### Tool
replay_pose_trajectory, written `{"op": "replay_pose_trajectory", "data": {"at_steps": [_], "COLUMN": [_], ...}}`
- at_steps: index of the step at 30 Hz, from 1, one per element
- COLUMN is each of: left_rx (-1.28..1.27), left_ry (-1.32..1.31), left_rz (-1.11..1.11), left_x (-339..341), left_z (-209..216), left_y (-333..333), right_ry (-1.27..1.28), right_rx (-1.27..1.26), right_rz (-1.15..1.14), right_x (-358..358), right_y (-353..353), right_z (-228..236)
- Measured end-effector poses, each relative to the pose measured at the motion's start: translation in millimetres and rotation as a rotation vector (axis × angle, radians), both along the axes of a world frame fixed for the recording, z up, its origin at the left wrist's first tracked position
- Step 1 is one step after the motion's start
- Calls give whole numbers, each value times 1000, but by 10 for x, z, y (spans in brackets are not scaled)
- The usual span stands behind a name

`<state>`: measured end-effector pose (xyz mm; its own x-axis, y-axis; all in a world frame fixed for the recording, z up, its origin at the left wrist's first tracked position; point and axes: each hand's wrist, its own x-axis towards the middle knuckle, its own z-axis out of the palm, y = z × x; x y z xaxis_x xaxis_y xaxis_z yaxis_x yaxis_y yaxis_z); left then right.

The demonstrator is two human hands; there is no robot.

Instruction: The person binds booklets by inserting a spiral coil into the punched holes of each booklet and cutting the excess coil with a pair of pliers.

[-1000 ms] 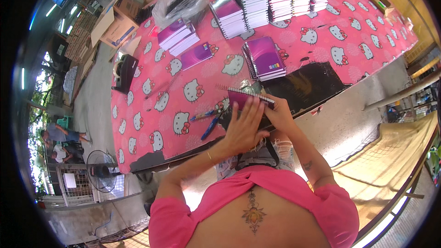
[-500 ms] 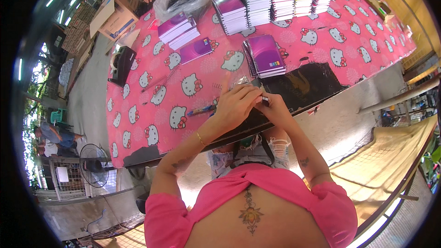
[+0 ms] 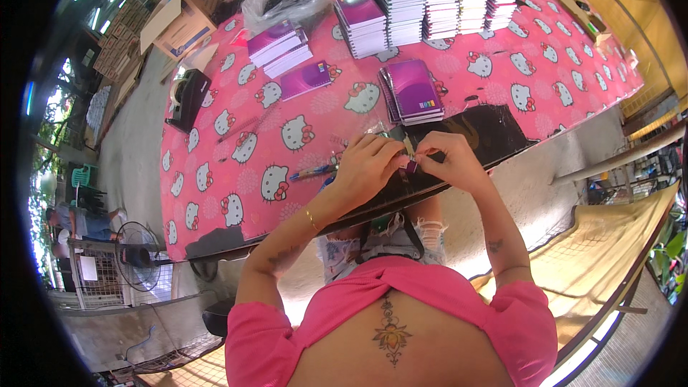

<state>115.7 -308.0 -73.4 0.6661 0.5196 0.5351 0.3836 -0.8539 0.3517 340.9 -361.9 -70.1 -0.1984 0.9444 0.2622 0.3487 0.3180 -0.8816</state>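
Observation:
My left hand (image 3: 369, 166) and my right hand (image 3: 451, 156) meet above the table's front edge, fingers pinched. Between the fingertips is a small object (image 3: 411, 166) with a purple part and a yellowish strip; its kind is too small to tell. The left fingers are closed at its purple end, and the right thumb and fingers are closed against its other side. Just beyond lies a short stack of purple spiral notebooks (image 3: 416, 93). Under my hands is a dark panel (image 3: 494, 129) on the table. Pens (image 3: 313, 172) lie left of my left hand.
A pink cartoon-print cloth (image 3: 294, 132) covers the table. Tall notebook stacks (image 3: 408, 7) stand at the back. A black tape dispenser (image 3: 188, 100), a single purple notebook (image 3: 306, 80) and a plastic bag (image 3: 287, 3) are to the left. A cardboard box (image 3: 179, 25) stands beyond.
My right hand has moved slightly right and up, its fingers drawn away from my left hand, so more of the small object shows. Another person's hand at the far left has gone from view.

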Motion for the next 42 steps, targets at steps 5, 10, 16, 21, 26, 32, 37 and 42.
{"op": "replay_pose_trajectory", "data": {"at_steps": [5, 10, 16, 21, 26, 32, 37, 42], "left_rx": [29, -274, -826, -144, -377, 230, -446, -522], "left_ry": [105, 73, -440, -338, -366, -112, -355, -36], "left_rz": [17, -24, -108, 297, 258, 147, 48, 18], "left_x": [-49, -164, 201, -335, -665, -279, -629, -1085], "left_z": [129, 634, 996, 398, 58, 364, 371, 206], "left_y": [-109, 89, 47, 1384, 1326, 169, 141, 243], "right_ry": [-360, 23, 420, 716, 807, 859, 182, 7], "right_rx": [51, 125, 37, -27, -137, -135, 273, 283], "right_rz": [-368, -217, -246, -298, -285, -253, -331, -204], "right_x": [-294, -372, -520, -73, 56, -565, -556, -541], "right_y": [-52, -139, -74, 499, 734, 333, 111, 43], "right_z": [-53, 206, 274, 324, 251, 321, 303, 57]}}
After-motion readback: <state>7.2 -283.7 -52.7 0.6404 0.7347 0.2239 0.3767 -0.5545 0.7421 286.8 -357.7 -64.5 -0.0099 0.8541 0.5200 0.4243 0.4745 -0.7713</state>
